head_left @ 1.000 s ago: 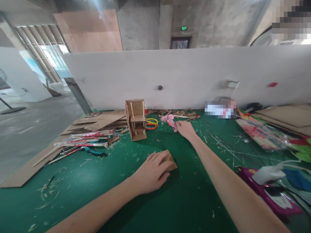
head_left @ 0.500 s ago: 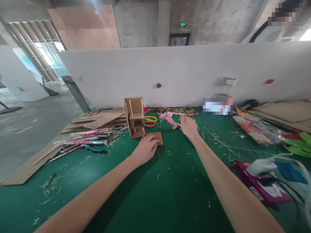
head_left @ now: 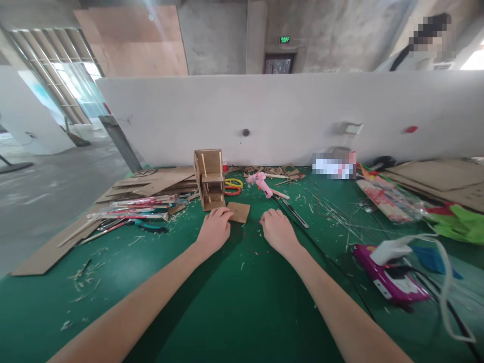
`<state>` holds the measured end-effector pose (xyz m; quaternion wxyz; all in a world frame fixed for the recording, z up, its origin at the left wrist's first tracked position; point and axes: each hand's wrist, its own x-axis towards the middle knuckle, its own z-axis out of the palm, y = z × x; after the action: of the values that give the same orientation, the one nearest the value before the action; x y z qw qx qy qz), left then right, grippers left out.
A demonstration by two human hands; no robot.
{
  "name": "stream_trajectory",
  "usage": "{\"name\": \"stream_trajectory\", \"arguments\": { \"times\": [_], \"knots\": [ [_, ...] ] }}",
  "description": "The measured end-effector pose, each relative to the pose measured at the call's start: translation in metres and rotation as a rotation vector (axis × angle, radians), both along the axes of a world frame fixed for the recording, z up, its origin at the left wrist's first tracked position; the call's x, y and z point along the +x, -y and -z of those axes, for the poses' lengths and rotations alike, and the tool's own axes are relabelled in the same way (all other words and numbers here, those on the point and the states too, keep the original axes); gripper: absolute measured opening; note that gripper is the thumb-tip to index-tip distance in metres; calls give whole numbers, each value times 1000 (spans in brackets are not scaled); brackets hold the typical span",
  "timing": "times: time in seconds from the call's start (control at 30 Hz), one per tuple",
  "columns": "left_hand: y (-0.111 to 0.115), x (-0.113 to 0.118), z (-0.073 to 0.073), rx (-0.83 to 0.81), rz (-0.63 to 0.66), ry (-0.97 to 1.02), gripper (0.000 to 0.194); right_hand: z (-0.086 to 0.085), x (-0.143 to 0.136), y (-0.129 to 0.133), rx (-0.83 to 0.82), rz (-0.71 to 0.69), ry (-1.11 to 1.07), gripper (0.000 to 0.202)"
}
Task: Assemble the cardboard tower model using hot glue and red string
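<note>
A small square of cardboard [head_left: 239, 213] lies on the green table. My left hand [head_left: 215, 230] is at its left edge, fingers bent and closed on that side. Across a small gap to the right, my right hand [head_left: 279, 228] is curled low over the table; whatever its fingertips hold, if anything, is hidden. Behind my left hand stands a cardboard model [head_left: 212, 165] with shelf-like levels and thin wooden sticks. A pink hot glue gun [head_left: 260, 184] rests beyond my right hand, with a utility knife [head_left: 298, 215] beside its cord.
Cardboard sheets [head_left: 162, 179], packaged sticks [head_left: 139, 204] and teal-handled pliers [head_left: 149, 226] lie at the left. Yellow-and-orange-handled scissors [head_left: 233, 186] are by the model. A purple power strip [head_left: 389, 277] with cables sits at the right. A white partition [head_left: 181, 116] stands behind; a person [head_left: 419, 55] is beyond it.
My right hand has left the glue gun and come nearer, towards the cardboard square. My left hand has shifted left, uncovering most of the square.
</note>
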<state>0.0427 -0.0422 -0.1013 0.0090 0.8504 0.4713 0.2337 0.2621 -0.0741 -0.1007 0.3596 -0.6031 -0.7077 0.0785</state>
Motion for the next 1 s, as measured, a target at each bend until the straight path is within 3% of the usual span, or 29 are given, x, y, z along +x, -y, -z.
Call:
{"name": "stream_trajectory", "arguments": {
  "times": [0.1, 0.2, 0.23, 0.33, 0.47, 0.53, 0.63, 0.77, 0.9, 1.0],
  "knots": [
    [10, 0, -4, 6, 89, 21, 41, -9, -5, -3, 7, -48, -200, 14],
    [22, 10, -8, -25, 299, 82, 74, -21, -18, 2, -23, -193, -437, 15],
    [26, 15, -9, -49, 357, 99, 71, -26, -22, 5, -29, -245, -511, 16],
    [38, 26, -12, -145, 469, 66, 15, -40, -31, 12, 3, -325, -700, 16],
    [57, 25, -23, -298, 539, 93, 15, -70, -14, 15, 194, -293, -963, 14],
    [69, 20, -33, -455, 535, 127, 14, -89, 4, 13, 307, -249, -1022, 14],
    [85, 12, -48, -638, 536, 91, 21, -118, 35, 11, 424, -158, -940, 11],
    [90, -3, -58, -647, 517, 11, 33, -145, 85, 14, 582, -61, -1065, 8],
    [60, -42, -50, -669, 274, 124, 46, -152, 135, 26, 682, 104, -1121, 15],
    [25, -85, -44, -626, 55, 300, 41, -151, 149, 35, 792, 203, -1162, 20]
  ]
}}
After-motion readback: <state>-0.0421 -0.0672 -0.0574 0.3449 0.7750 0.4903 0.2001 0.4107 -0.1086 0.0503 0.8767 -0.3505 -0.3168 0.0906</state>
